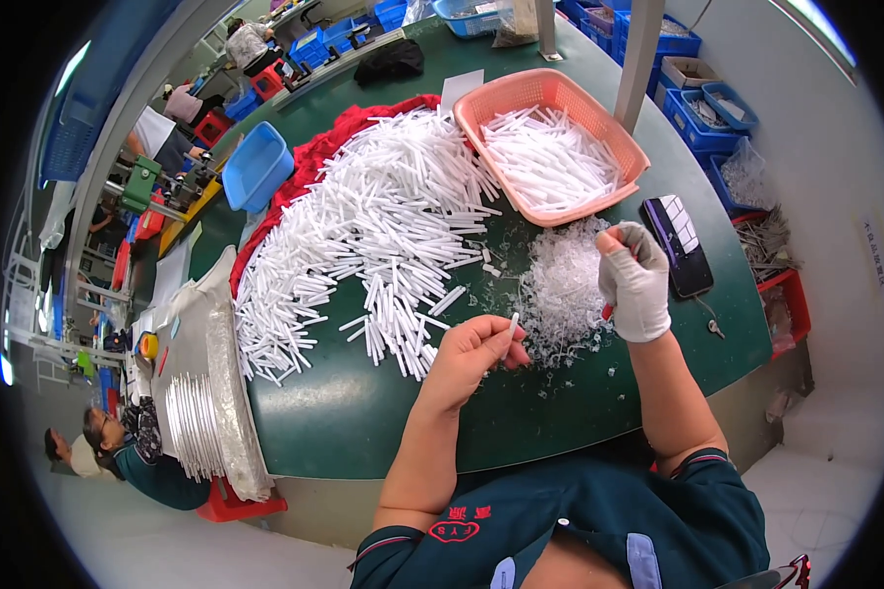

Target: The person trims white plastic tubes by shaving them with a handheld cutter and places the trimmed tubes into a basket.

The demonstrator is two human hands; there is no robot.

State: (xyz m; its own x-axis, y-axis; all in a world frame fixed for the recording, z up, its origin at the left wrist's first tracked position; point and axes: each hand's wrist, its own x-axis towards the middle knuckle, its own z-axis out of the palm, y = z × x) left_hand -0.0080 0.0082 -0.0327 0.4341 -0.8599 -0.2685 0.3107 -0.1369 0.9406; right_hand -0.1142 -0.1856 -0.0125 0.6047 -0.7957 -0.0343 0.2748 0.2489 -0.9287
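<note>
My bare left hand pinches a short white plastic tube between thumb and fingertips, above the table's near half. My right hand, in a white glove with the thumb tip bare, is closed to the right of it. A bit of red shows below that fist; the rest of what it grips is hidden. Between and beyond my hands lies a heap of clear plastic shavings. A big pile of white tubes spreads over a red cloth and the table. More tubes fill a pink basket behind the shavings.
On the green table, a phone with keys lies at right. A blue bin stands at far left. Metal rods lie near the left edge. A metal post rises behind the basket. Other people sit or stand at left.
</note>
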